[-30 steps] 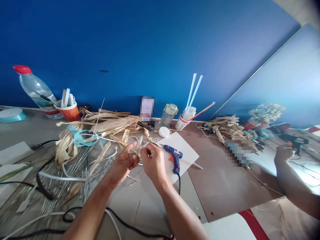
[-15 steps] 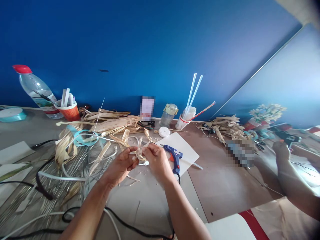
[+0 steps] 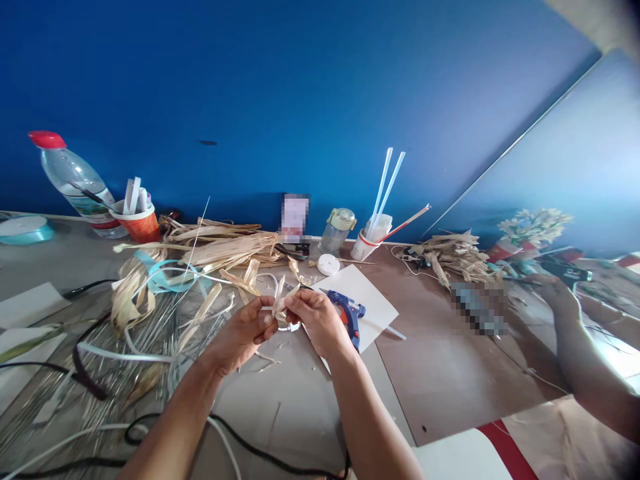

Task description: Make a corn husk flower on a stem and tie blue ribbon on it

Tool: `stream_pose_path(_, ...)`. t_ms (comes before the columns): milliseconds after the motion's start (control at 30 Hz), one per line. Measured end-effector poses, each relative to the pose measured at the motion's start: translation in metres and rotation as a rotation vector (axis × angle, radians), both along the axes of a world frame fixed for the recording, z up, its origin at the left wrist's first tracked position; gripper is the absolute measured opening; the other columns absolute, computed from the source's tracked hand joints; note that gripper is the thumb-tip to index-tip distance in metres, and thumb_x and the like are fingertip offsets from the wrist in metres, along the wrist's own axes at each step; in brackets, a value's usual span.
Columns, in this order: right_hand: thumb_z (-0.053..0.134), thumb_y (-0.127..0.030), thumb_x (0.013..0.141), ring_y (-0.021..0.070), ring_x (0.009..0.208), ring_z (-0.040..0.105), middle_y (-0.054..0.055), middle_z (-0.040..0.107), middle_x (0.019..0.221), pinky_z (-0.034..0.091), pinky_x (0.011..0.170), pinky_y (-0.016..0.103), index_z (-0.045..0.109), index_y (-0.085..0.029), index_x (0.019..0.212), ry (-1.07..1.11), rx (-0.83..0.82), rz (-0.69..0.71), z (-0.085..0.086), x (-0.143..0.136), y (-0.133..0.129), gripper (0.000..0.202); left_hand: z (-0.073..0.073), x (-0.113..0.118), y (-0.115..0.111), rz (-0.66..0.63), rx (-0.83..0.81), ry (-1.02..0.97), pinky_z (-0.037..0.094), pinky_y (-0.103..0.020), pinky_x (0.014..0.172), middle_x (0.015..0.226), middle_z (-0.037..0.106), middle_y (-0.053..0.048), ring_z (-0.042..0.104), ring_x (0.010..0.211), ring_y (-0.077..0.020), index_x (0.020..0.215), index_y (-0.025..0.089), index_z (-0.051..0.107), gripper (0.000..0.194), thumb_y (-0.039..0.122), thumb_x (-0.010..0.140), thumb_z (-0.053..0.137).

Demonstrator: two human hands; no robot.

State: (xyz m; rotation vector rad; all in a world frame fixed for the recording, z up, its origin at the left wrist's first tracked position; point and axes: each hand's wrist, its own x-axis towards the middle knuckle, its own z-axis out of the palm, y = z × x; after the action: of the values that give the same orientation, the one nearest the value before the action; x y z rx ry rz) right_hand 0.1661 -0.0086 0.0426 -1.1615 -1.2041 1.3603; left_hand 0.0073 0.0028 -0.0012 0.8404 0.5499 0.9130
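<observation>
Papery, straw-pale dried husk: the small husk piece (image 3: 279, 304) sits up between my two hands, above the grey tabletop (image 3: 265, 407) and just left of the blue hot-glue gun (image 3: 355, 311), which lies on a square white card (image 3: 377, 300). My left hand (image 3: 246, 333) pinches it from one side, thumb against curled fingers; my right hand (image 3: 319, 320) meets it from the other, thumb and forefinger closed on its edge. Exactly how its lower end is folded I cannot tell, since my fingertips cover it. I'd judge it next to weightless, dry enough to grip without slipping, yet brittle: a hard squeeze or a sideways tug would likely split it along the grain. Best to take hold low, where the layers gather, with the pads flat, and leave the thin upper tip alone. The loose husk bundle (image 3: 233, 253) behind looks just as crisp, while the thin metal wires (image 3: 163, 313) to my left look springy and far stiffer.
</observation>
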Motion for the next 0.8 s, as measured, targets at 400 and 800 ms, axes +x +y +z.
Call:
stream_pose_path(400,0.057,-0.037,0.082,0.0157,0.074,0.044,0.000,0.047,0.065,0.034,0.073,0.029,0.051,-0.019,0.052,-0.233,0.223,0.052,0.012,0.003,-0.001,0.035,-0.008,-0.007,0.001,-0.133,0.035,-0.016,0.018,-0.022,0.047,0.053,0.046,0.004,0.034,0.049,-0.0077,0.087,0.019,0.060,0.022,0.034,0.075,0.072)
stream_pose_path(800,0.056,-0.030,0.081,0.0165,0.077,0.045,-0.001,0.044,0.065,0.036,0.074,0.029,0.051,-0.019,0.052,-0.289,0.259,0.069,0.014,0.004,-0.002,0.031,-0.009,-0.008,0.001,-0.162,0.034,0.028,0.016,-0.024,0.048,0.054,0.049,0.003,0.034,0.049,-0.0077,0.079,0.019,0.060,0.021,0.035,0.074,0.072)
